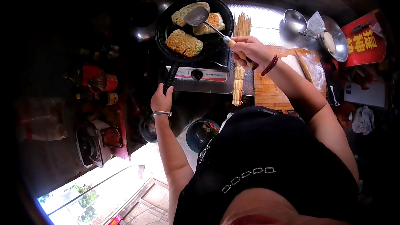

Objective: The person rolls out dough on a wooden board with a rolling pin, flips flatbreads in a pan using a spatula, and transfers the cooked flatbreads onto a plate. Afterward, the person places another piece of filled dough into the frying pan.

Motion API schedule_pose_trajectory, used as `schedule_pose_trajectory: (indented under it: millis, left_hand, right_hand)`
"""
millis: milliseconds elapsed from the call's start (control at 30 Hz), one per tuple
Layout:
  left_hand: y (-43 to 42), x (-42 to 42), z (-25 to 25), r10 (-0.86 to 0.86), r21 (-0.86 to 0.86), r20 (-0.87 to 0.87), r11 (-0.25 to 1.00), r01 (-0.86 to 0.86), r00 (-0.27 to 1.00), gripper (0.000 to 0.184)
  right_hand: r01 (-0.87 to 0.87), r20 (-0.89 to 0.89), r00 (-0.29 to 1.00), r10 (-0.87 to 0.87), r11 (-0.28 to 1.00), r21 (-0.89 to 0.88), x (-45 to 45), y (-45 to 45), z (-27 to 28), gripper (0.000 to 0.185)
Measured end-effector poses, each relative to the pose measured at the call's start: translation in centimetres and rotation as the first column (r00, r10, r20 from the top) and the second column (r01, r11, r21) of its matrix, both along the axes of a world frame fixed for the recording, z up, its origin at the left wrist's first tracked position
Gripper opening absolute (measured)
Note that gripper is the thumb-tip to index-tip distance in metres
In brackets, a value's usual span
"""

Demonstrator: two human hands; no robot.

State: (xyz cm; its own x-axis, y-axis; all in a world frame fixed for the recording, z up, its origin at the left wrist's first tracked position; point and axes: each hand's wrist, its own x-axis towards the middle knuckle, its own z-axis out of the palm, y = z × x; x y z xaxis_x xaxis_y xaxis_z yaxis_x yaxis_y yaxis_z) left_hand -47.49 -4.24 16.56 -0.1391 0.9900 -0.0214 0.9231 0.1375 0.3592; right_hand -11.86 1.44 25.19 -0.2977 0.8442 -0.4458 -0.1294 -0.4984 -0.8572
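My left hand [161,100] is wrapped round the black handle [171,75] of a frying pan [160,37], which sits on a gas stove [204,74]. In my right hand [251,52] is the wooden handle of a metal ladle [196,16]; its bowl is over the pan, above the flatbreads. Three browned flatbreads lie in the pan: one at the lower left [183,43], one at the upper left [183,13] and one at the right [214,21], the last two partly hidden by the ladle.
Right of the stove lie a straw brush [238,85] and a floury wooden board [268,85] with a rolling pin [303,64]. Beyond are a metal bowl [339,37] with dough [329,41] and a red sign [366,37]. Bottles [111,98] stand left. A bin [191,135] is below.
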Motion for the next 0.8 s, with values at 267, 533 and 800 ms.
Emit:
schedule_pose_trajectory:
  millis: [267, 533, 800]
  left_hand:
    - [-0.2, 0.6, 0.5, 0.031, -0.024, -0.024, 0.999, -0.032, 0.999, 0.061]
    - [-0.5, 1.0, 0.7, 0.025, -0.039, -0.043, 0.999, -0.027, 0.999, 0.06]
    - [-1.3, 2.5, 1.9, 0.038, -0.034, -0.087, 0.999, -0.041, 0.995, 0.056]
  right_hand:
    - [-0.018, 0.082, 0.997, 0.016, 1.0, 0.023, 0.7, 1.8, -1.7, 0.012]
    - [-0.055, -0.033, 0.998, 0.06, 0.989, 0.135, 1.9, -0.9, -3.0, 0.014]
    - [0.049, -0.117, 0.993, -0.034, 0.99, 0.132, 2.5, -3.6, -3.6, 0.034]
